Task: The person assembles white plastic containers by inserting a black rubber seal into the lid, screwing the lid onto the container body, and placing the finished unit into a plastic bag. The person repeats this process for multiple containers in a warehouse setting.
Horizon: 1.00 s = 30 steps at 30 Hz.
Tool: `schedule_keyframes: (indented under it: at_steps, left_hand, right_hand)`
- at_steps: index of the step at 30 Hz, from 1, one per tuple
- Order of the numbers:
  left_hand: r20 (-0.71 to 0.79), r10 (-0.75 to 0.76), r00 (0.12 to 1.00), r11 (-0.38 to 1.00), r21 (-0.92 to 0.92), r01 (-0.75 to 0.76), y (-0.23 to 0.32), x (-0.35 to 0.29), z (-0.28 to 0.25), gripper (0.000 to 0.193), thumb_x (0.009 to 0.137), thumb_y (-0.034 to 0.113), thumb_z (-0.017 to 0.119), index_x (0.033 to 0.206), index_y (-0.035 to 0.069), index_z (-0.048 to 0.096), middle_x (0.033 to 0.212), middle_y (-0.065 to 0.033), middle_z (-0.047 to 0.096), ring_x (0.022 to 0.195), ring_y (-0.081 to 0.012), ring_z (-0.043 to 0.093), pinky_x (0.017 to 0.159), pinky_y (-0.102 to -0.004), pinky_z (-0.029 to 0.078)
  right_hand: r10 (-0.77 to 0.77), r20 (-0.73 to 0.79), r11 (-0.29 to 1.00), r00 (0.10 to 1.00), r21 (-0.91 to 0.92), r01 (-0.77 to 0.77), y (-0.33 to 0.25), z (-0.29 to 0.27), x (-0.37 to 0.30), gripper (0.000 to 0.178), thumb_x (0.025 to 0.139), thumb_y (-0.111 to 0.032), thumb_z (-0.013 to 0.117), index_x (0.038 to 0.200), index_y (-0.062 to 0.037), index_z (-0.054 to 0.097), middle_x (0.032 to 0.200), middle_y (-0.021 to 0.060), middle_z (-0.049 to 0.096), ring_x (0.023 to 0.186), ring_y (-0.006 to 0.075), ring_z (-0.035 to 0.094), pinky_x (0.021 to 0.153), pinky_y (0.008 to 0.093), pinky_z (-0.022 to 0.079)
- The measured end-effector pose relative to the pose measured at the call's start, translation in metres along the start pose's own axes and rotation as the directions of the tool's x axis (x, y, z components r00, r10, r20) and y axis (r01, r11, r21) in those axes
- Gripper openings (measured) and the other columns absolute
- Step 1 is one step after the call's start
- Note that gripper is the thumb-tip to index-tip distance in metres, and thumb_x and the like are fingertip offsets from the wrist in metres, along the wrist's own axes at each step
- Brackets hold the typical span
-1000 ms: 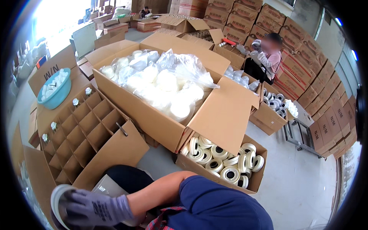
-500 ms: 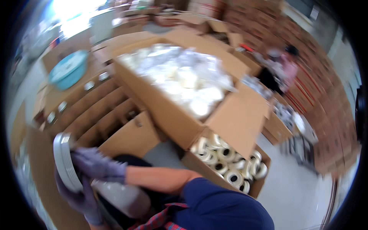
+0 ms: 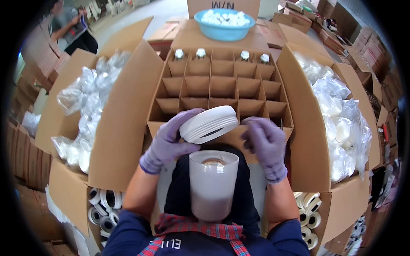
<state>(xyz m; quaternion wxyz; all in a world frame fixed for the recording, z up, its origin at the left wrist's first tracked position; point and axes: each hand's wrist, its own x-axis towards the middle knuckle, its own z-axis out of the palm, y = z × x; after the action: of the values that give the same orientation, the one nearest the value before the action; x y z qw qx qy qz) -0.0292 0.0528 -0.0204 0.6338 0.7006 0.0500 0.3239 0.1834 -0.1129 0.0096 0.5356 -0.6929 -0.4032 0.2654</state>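
The left hand, in a light purple cloth glove [image 3: 171, 138], is holding a round white plastic lid with ridges around its side [image 3: 208, 126]. Its thumb is pressing low and its fingers are curling around the lid's left edge, so the hand is closing only as far as the lid lets it. The lid is tipping, with its right end sitting higher. The right hand, in a matching light purple glove [image 3: 268, 141], is hanging just beside the lid's right end. Its fingers are bending loosely toward the lid, about half curled, and I cannot tell if they are pinching anything or touching the edge. Both bare forearms [image 3: 142, 192] are slanting forward from dark blue sleeves [image 3: 132, 232], with the elbows bending outward. Between the arms, a cloudy see-through plastic tub [image 3: 213, 187] is resting at the person's lap, with its open mouth facing up, near the lid. Ahead of the hands, a brown cardboard box with many little square spaces [image 3: 222, 87] is holding clear bottles with white caps [image 3: 200, 53].
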Motion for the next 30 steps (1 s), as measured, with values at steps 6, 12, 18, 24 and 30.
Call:
schedule_keyframes:
  at_steps: [6,12,18,24,30]
  left_hand:
    - [0.326,-0.148,0.934,0.957,-0.190,0.218,-0.049,-0.020,-0.013,0.067,0.083,0.020,0.080,0.140,-0.003,0.053,0.136,-0.0173,0.060,0.130,-0.0285,0.055,0.111,-0.0396,0.040]
    - [0.187,-0.016,0.982,0.995,-0.098,0.035,-0.055,-0.017,0.000,0.056,0.081,0.032,0.081,0.123,-0.003,0.067,0.124,-0.0210,0.066,0.125,-0.0349,0.057,0.116,-0.0516,0.033]
    - [0.179,0.059,0.982,0.996,-0.083,-0.044,-0.060,-0.018,-0.001,0.041,0.086,0.029,0.074,0.112,-0.002,0.072,0.120,-0.0225,0.068,0.117,-0.0373,0.062,0.116,-0.0543,0.030]
    - [-0.046,-0.271,0.961,0.960,0.060,0.273,-0.092,-0.044,0.007,0.052,0.107,0.035,0.039,0.124,-0.007,0.063,0.130,-0.0249,0.062,0.127,-0.0384,0.056,0.117,-0.0431,0.033]
    - [-0.092,-0.155,0.984,0.937,0.302,0.176,-0.055,-0.040,0.023,0.045,0.106,0.020,0.036,0.134,-0.009,0.057,0.134,-0.0212,0.062,0.133,-0.0291,0.053,0.116,-0.0391,0.036]
  right_hand:
    - [-0.209,0.397,0.889,0.894,0.458,0.004,0.102,0.031,-0.009,0.069,0.094,-0.043,0.065,0.143,0.0031,0.049,0.140,0.0180,0.056,0.131,0.0270,0.052,0.117,0.0385,0.031]
    - [-0.412,0.283,0.728,0.866,0.673,0.127,0.123,0.039,0.018,0.053,0.080,-0.035,0.077,0.115,0.0031,0.070,0.116,0.0195,0.069,0.115,0.0316,0.063,0.119,0.0500,0.029]
    - [-0.443,0.314,0.767,0.839,0.617,0.174,0.120,0.035,0.021,0.053,0.077,-0.042,0.079,0.103,0.0039,0.075,0.110,0.0217,0.070,0.110,0.0357,0.064,0.118,0.0526,0.029]
    - [-0.622,0.397,0.769,0.674,0.149,0.622,0.040,0.018,-0.015,0.083,0.084,-0.070,0.060,0.128,-0.0004,0.063,0.134,0.0220,0.058,0.121,0.0444,0.056,0.114,0.0550,0.032]
    - [-0.279,0.151,0.959,0.948,0.087,0.268,0.049,0.037,-0.017,0.052,0.093,-0.038,0.061,0.125,0.0030,0.061,0.135,0.0237,0.055,0.127,0.0449,0.053,0.109,0.0500,0.040]
